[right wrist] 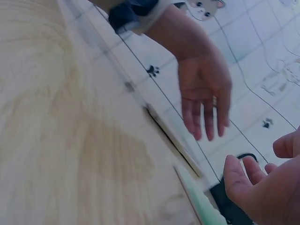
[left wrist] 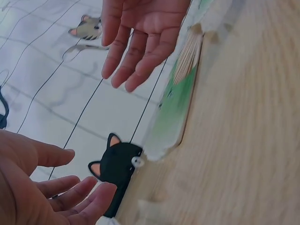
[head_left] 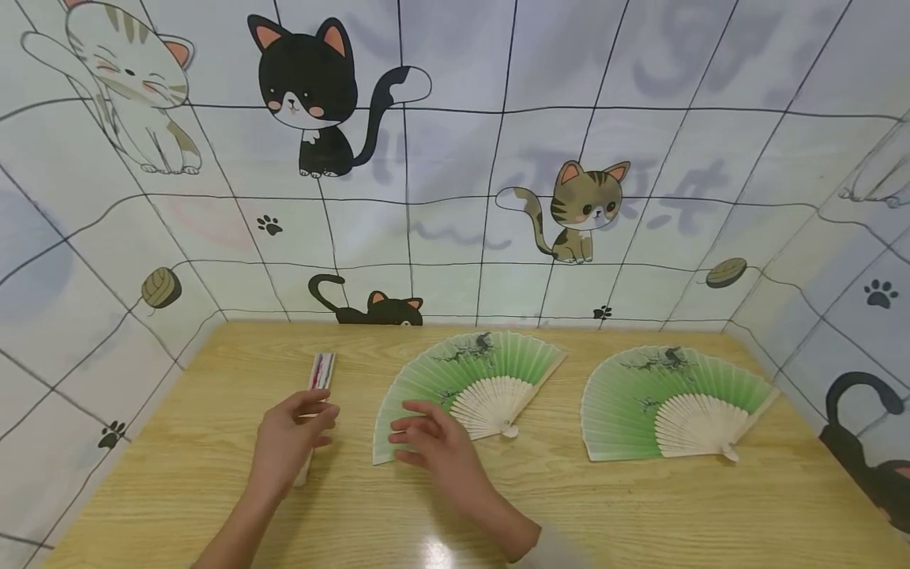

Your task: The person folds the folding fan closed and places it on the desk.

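Head view: one slim folded piece, apparently a closed fan, pale with reddish marks toward the far end, lying flat on the left part of the table; its middle is hidden by a hand, so we name it with some reserve. Long axis: running away from the person, the far end leaning slightly right. We record the far end beyond the fingertips of the left hand, the near end just right of that wrist; the piece thus passes beneath the fingers, and the left hand is much the nearer of the two.

Left hand: fingers extended and relaxed, holding nothing; the right wrist view shows it above the table, apart from the piece.

Right hand: fingers loosely bent and parted, nothing in them, raised before the near left part of the middle fan.

Middle fan: spread, green with pale ribs and a dark branch print, pivot toward the person.

Right-hand fan: matching, likewise spread, well apart from both hands.

Table: light wood grain.

Backdrop: white with dark grid lines, bearing printed cats, paw marks and yarn balls.
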Demonstrator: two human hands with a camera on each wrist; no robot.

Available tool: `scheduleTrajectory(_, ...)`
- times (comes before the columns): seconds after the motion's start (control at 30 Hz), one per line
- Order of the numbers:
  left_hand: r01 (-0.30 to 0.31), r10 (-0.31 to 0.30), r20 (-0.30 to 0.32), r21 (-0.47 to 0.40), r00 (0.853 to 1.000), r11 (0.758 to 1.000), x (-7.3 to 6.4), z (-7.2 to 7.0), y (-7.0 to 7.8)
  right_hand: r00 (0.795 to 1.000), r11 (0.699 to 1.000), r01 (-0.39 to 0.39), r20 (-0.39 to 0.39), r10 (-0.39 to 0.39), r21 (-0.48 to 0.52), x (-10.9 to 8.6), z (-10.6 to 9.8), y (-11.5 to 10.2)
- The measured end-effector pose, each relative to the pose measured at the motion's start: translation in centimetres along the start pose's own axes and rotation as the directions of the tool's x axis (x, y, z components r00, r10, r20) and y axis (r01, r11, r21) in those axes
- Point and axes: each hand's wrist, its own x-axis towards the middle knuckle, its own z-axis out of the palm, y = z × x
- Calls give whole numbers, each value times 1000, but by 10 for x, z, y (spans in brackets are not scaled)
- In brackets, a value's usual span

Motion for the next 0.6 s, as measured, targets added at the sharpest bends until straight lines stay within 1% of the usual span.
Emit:
scheduleTrajectory(0.13,8,-7,35,-46,999,999,-6,17,1,997,1000,23,-80,-24,-16,-10,-32,-17)
scheduleTrajectory(0.23,-2,4,58,-35,998,999,-9,28,1,984,999,31,-176,-32,-9,-18,-54,-28)
scheduleTrajectory(0.33,-17,19,69,-35,997,999,-12,39,0,959,1000,26,-281,-28,-13,-24,-74,-36)
scheduleTrajectory(0.47,-15,22,97,-69,995,998,-18,53,1,917,999,-10,-399,-9,-44,-32,-95,-42)
scheduleTrajectory(0.53,-19,27,115,-73,993,997,-21,60,0,897,994,-41,-441,-7,-100,-36,-103,-44)
scheduleTrajectory(0.6,-34,44,139,-72,989,997,-22,68,0,883,985,-75,-470,-6,-155,-38,-108,-44)
